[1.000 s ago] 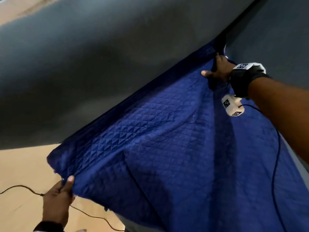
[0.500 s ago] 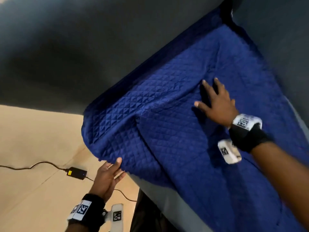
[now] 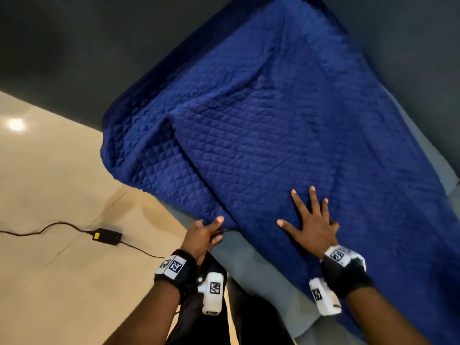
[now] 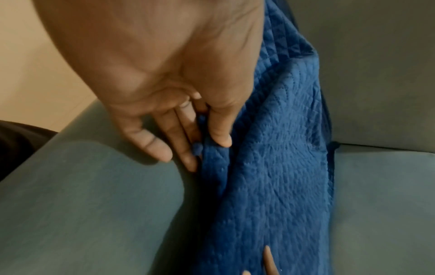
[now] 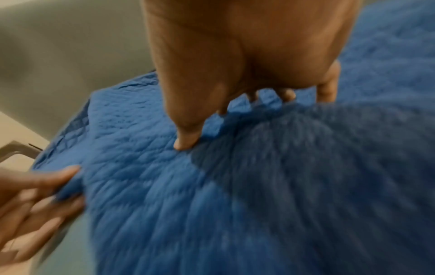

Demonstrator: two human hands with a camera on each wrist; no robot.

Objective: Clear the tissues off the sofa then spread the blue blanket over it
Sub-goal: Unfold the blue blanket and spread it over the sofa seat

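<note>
The quilted blue blanket (image 3: 261, 135) lies spread over the seat of the grey sofa (image 3: 239, 247), one corner hanging over the sofa's front edge on the left. My left hand (image 3: 206, 232) pinches the blanket's near edge (image 4: 212, 148) between thumb and fingers at the seat's front. Flat on the blanket (image 5: 212, 186) lies my right hand (image 3: 308, 220), fingers spread and straight. No tissues are in view.
The sofa's dark back (image 3: 74, 46) runs along the top and its armrest (image 3: 423, 46) rises on the right. A black power adapter (image 3: 107, 236) with its cable lies on the beige floor (image 3: 49, 195) to the left. My dark trouser legs stand below, against the sofa front.
My right hand has slid back from the far corner of the seat to the near part of the blanket. My left hand has moved right along the blanket's front edge.
</note>
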